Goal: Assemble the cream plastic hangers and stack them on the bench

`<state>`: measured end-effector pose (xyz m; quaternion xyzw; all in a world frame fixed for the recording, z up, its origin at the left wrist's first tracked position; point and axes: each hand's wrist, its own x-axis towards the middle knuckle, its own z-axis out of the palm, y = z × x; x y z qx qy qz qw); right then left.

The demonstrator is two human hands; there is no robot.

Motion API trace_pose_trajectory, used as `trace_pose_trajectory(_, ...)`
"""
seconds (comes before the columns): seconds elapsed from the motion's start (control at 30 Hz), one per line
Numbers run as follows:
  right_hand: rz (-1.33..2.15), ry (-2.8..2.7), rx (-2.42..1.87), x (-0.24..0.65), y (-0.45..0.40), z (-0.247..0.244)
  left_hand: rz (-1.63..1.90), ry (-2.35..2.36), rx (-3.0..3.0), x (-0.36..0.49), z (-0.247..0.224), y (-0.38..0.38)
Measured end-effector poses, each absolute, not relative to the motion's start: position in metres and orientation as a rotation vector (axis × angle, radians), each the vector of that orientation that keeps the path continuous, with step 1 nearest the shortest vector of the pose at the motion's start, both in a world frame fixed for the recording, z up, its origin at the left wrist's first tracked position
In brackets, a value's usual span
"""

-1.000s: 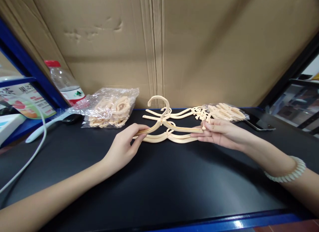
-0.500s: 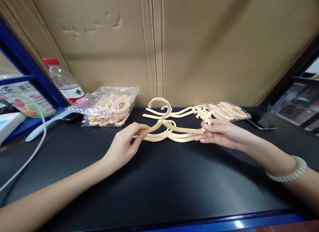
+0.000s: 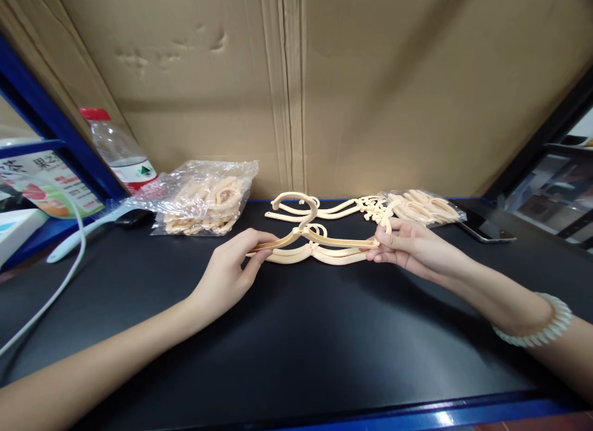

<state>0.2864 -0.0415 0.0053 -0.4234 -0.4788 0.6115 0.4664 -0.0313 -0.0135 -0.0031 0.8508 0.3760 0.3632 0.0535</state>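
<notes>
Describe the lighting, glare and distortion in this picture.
Head view: a soft shadow falls on the black tabletop below the right hand, glare whitens the blue front edge, glints speckle the left bag, and wide-angle distortion seems to tilt the bottle.

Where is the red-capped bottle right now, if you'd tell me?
In the head view, the bottle stands at left, behind the larger bag of beige pieces.

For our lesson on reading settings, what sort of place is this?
Probably a small workbench: loose hangers lie on the black tabletop, bagged ones sit behind, and cardboard backs the blue metal frame.
</notes>
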Motion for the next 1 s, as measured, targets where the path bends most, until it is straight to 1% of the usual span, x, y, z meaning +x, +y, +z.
trace_pose_trajectory(0.3,1.373,-1.263,-1.024,0.2818,-0.0435,0.0032,1.070,1.178,2.553,-0.0291,-0.0001,-0.0151)
trace_pose_trajectory(0.7,1.274,-1.204,-0.994,0.2778,-0.0447,0.0037,1.063,1.164,2.487,-0.0298,-0.0003,-0.0150)
trace_pose_trajectory(1.0,1.257,-1.069,-1.029,0.2778,-0.0415,-0.0005,0.966,1.179,2.438,-0.0283,-0.0004,-0.0182)
